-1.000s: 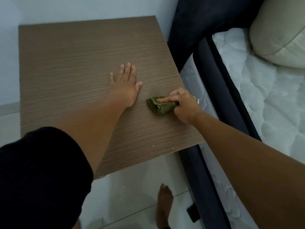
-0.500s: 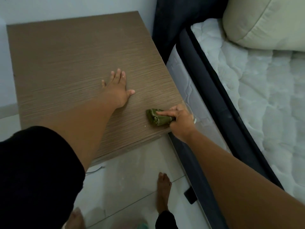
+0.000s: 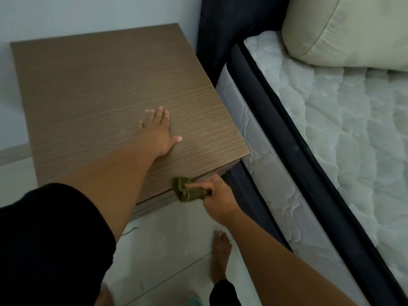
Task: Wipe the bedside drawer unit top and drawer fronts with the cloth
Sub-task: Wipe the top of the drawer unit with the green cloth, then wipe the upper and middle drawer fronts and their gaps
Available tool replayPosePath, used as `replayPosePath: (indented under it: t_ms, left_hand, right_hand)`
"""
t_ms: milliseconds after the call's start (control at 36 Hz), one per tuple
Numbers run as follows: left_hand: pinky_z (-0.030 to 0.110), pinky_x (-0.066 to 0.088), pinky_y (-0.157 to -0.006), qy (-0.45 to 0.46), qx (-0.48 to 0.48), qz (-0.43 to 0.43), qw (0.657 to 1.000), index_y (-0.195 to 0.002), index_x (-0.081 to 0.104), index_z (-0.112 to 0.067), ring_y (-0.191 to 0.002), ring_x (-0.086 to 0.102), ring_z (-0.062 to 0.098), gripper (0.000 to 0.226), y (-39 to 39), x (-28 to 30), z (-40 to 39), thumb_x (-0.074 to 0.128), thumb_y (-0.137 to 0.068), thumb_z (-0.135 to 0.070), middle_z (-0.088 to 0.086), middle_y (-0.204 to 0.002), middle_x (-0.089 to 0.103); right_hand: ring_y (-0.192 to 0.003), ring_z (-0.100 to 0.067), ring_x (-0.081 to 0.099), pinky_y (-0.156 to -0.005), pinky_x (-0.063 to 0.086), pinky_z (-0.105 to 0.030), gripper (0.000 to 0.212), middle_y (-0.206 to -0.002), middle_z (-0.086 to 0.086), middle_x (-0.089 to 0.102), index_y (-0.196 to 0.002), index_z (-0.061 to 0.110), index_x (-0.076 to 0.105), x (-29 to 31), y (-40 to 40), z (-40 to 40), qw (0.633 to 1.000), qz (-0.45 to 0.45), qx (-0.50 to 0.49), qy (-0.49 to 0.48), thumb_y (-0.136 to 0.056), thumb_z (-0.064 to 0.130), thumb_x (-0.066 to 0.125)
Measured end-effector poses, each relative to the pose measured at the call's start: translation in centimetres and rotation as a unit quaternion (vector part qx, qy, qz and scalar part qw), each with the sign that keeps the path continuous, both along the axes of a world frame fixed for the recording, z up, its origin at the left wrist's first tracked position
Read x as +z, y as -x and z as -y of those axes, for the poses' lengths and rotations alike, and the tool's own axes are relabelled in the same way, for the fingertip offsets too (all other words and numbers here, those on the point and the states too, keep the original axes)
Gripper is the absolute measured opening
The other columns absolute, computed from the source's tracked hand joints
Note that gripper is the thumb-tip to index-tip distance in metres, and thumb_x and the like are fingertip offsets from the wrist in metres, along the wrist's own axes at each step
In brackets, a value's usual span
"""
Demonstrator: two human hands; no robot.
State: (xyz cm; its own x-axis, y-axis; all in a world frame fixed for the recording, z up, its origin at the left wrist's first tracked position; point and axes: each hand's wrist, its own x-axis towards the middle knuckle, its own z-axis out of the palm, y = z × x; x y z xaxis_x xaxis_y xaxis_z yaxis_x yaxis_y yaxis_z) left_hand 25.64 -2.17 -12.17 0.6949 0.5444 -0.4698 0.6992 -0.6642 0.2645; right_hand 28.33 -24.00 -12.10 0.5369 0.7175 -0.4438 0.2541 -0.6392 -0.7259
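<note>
- Green and bunched into a short roll, the cloth [image 3: 188,190] sits on the front edge of the drawer unit [image 3: 106,89], near its front right corner, partly overhanging the top and lapping onto the drawer front below.
- The roll's long axis runs roughly along that front edge, one end toward the bed [image 3: 287,173], the other toward the middle of the edge.
- The right hand [image 3: 217,195] grips the cloth, fingers curled round its bedward end and the forefinger laid straight along it.
- The left hand [image 3: 160,132] lies flat on the wood-grain top, fingers straight and spread, well in from the front edge and apart from the cloth.
- A quilted white mattress [image 3: 353,133] and cream pillow [image 3: 348,29] lie just beside the unit's right edge.
- A bare foot [image 3: 220,255] stands on the pale tiled floor [image 3: 167,250] below the front edge.
</note>
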Motion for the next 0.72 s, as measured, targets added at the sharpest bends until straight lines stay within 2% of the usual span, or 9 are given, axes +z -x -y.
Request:
replayPosePath:
  t_ms: [83,167,194,250,333,417,500,667,722]
  left_hand:
    - [0.047,-0.001,-0.117,0.002,0.001,0.009,1.000,-0.151,-0.007,-0.013,-0.146,-0.014,0.021,0.083,0.2,0.3,0.2,0.043,-0.094,-0.047,0.003,-0.158,-0.016]
    - [0.047,0.002,-0.118,0.000,-0.015,0.024,1.000,-0.151,-0.002,-0.016,-0.147,-0.010,0.021,0.080,0.2,0.7,0.3,0.044,-0.094,-0.047,0.002,-0.159,-0.010]
    - [0.047,0.002,-0.119,0.002,-0.027,0.028,0.999,-0.152,0.000,-0.017,-0.147,-0.009,0.021,0.079,0.1,0.7,0.3,0.044,-0.094,-0.047,0.002,-0.160,-0.009]
    - [0.047,0.003,-0.119,0.011,-0.054,0.031,0.998,-0.152,0.003,-0.019,-0.147,-0.008,0.020,0.076,-0.5,0.8,0.7,0.044,-0.094,-0.046,0.001,-0.160,-0.006]
    - [0.045,0.003,-0.119,0.015,-0.095,0.037,0.995,-0.152,0.008,-0.020,-0.147,-0.007,0.020,0.072,-2.4,1.2,1.5,0.042,-0.095,-0.047,0.000,-0.160,-0.003]
    - [0.043,0.005,-0.118,0.011,-0.140,0.051,0.989,-0.151,0.014,-0.022,-0.147,-0.006,0.019,0.068,-4.9,1.4,2.5,0.042,-0.095,-0.047,-0.002,-0.160,-0.001]
    - [0.041,0.005,-0.118,0.014,-0.188,0.054,0.980,-0.151,0.015,-0.023,-0.147,-0.005,0.018,0.065,-7.4,1.5,3.4,0.041,-0.096,-0.047,-0.004,-0.160,-0.001]
    - [0.050,0.007,-0.118,-0.046,-0.262,0.055,0.962,-0.150,0.012,-0.030,-0.147,-0.003,0.018,0.064,-10.8,0.3,4.5,0.035,-0.095,-0.054,-0.005,-0.160,0.001]
    - [0.053,0.009,-0.115,-0.067,-0.274,0.063,0.957,-0.149,0.020,-0.031,-0.147,0.000,0.019,0.061,-11.5,-0.2,4.6,0.031,-0.094,-0.057,-0.005,-0.160,0.007]
  right_hand:
    - [-0.091,-0.013,0.054,-0.087,0.048,-0.026,0.045,-0.096,0.000,0.057,-0.100,0.026,0.073,-1.1,-0.1,2.0,0.999,0.020,-0.025,0.015,-0.082,-0.009,0.050]
    - [-0.072,-0.010,0.060,-0.061,0.051,-0.016,0.041,-0.081,0.002,0.064,-0.096,0.024,0.072,-1.0,-1.6,3.7,0.975,-0.018,-0.221,-0.009,-0.085,-0.007,0.047]
    - [-0.069,-0.010,0.060,-0.057,0.051,-0.016,0.040,-0.076,0.004,0.064,-0.095,0.023,0.071,-0.7,-2.2,4.0,0.952,-0.050,-0.301,-0.034,-0.087,-0.007,0.046]
    - [-0.071,-0.012,0.060,-0.064,0.054,-0.022,0.035,-0.078,0.002,0.065,-0.101,0.023,0.065,0.1,-3.4,4.5,0.887,-0.124,-0.432,-0.103,-0.091,-0.004,0.045]
    - [-0.076,-0.014,0.060,-0.075,0.052,-0.029,0.033,-0.085,-0.002,0.064,-0.118,0.012,0.060,0.5,-5.1,4.1,0.807,-0.182,-0.525,-0.200,-0.093,-0.003,0.045]
    - [-0.078,-0.015,0.061,-0.081,0.050,-0.035,0.035,-0.085,0.000,0.065,-0.118,0.012,0.059,0.0,-6.4,3.1,0.766,-0.201,-0.553,-0.259,-0.092,-0.006,0.045]
    - [-0.085,-0.018,0.062,-0.087,0.050,-0.038,0.035,-0.091,-0.001,0.066,-0.118,0.013,0.059,-1.0,-7.1,1.9,0.749,-0.223,-0.541,-0.309,-0.092,-0.006,0.045]
    - [-0.096,-0.023,0.061,-0.096,0.048,-0.043,0.031,-0.096,-0.003,0.065,-0.098,0.022,0.061,-3.4,-7.8,1.1,0.748,-0.209,-0.520,-0.356,-0.091,-0.005,0.046]
    - [-0.100,-0.025,0.061,-0.099,0.047,-0.045,0.033,-0.097,-0.002,0.066,-0.094,0.025,0.061,-4.2,-7.9,1.3,0.754,-0.196,-0.506,-0.371,-0.090,-0.004,0.047]
